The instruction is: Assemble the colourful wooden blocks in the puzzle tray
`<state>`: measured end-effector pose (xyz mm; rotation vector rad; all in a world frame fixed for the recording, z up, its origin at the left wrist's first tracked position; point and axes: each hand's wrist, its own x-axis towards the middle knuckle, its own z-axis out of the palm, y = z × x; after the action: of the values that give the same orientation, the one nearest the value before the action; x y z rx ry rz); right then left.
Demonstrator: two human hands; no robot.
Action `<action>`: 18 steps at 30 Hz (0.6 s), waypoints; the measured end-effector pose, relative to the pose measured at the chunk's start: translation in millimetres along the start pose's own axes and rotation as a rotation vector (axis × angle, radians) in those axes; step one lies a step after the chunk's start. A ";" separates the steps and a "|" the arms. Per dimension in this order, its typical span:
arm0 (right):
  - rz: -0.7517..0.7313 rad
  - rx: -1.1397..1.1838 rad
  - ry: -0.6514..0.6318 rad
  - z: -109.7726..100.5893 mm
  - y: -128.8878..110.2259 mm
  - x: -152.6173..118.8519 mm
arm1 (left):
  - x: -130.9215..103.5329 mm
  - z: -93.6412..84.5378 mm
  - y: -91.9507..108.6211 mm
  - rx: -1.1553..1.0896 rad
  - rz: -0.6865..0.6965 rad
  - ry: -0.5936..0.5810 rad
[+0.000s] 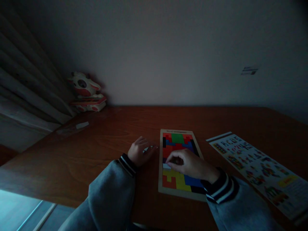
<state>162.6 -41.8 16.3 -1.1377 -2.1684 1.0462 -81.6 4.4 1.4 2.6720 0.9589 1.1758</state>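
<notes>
A wooden tray puzzle (159, 179) with colourful block pieces lies on the table in front of me. My right hand (186, 162) is over its middle, thumb and index finger pinched together near the left side. Whatever is between those fingertips, if anything, is too dark and small to make out. A pale patch (166, 166) shows in the tray by the fingertips. My left hand (141, 151) rests on the table just left of the tray, its thumb apart from the loosely bent fingers, and I see nothing held in it. My right hand and forearm hide part of the pieces.
A printed sheet of block patterns (260, 170) lies to the right on the brown table (106, 141). At the far left corner stands a cow-shaped toy (88, 91), beside a curtain (29, 93). A small white label (82, 125) is on the table. A wall rises behind.
</notes>
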 end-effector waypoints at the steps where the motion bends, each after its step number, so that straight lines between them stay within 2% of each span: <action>1: -0.010 -0.035 0.007 0.7 0.0 -0.5 | -0.2 -1.0 -3.7 0.028 0.002 -0.004; 7: -0.054 -0.180 0.034 4.6 3.0 0.9 | -1.3 -2.9 -11.7 0.068 -0.039 0.035; 10: -0.066 -0.215 0.079 6.7 7.0 1.1 | -2.3 -4.1 -16.9 0.114 -0.030 0.018; 15: -0.091 -0.289 0.112 9.4 11.3 0.3 | -8.3 -16.4 -38.2 0.204 0.099 -0.136; 18: -0.104 -0.304 0.114 10.4 12.4 0.4 | -13.1 -28.9 -47.3 0.214 0.124 -0.233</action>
<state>161.1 -41.2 0.2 -1.1674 -2.3191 0.6060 -132.5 29.7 -0.8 2.9908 0.9403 0.7929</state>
